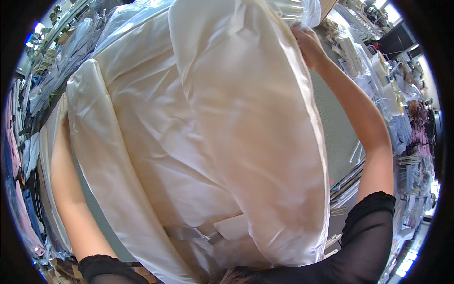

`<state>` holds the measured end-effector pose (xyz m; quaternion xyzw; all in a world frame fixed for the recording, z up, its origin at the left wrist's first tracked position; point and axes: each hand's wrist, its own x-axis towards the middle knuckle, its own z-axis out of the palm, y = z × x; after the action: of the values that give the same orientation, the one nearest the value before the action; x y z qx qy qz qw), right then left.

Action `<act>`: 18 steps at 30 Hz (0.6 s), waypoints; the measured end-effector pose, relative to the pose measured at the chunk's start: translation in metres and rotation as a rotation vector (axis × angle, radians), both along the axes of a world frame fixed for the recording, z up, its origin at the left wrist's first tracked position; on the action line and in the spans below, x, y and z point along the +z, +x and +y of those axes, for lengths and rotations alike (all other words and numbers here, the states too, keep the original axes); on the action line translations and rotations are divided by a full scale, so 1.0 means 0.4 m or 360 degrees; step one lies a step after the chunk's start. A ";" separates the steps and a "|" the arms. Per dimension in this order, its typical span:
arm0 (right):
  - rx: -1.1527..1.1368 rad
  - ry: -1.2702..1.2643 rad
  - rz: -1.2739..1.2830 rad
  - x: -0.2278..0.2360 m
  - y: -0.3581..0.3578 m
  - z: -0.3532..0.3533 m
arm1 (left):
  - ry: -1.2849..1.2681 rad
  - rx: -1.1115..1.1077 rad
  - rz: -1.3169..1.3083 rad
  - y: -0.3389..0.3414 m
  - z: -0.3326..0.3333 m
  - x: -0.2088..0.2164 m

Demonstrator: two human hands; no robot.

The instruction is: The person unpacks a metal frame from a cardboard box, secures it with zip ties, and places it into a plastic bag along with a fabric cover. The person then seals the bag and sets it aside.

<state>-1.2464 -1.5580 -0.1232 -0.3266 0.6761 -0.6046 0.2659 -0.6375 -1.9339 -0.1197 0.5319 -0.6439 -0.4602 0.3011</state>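
Note:
A large cream satin garment (255, 118) fills the middle of the view, spread and raised in front of me, with broad folds down its left and right. Low on it show a flap (232, 227) and a narrow band of the same pale cloth. At its upper right edge my right hand (308, 45) is closed on the cloth, close to some clear plastic. My left hand (65, 116) reaches behind the garment's left edge; its fingers are hidden by the cloth.
A grey-green surface (333, 113) shows behind the garment. Clear plastic covers (135, 21) lie at the far side. Clothes hang along the left (30, 156), and bagged goods (350, 52) crowd the right. Metal rods (347, 182) lie beside my right arm.

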 end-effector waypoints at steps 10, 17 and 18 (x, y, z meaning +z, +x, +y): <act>-0.0182 -0.0007 0.0566 0.321 0.192 0.069 | -0.0255 0.0665 -0.0081 -0.116 0.122 0.236; 0.0594 -0.0712 0.1885 0.092 0.353 0.445 | -0.0039 0.0170 0.0307 0.157 0.580 -0.117; 0.0558 -0.0680 0.1896 0.037 0.346 0.499 | 0.0114 0.0238 0.0554 0.182 0.682 -0.174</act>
<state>-1.1081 -1.3584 -0.1084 -0.7564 0.5096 -0.3889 -0.1301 -0.5645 -1.6611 -0.1892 0.5010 -0.5241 -0.5441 0.4222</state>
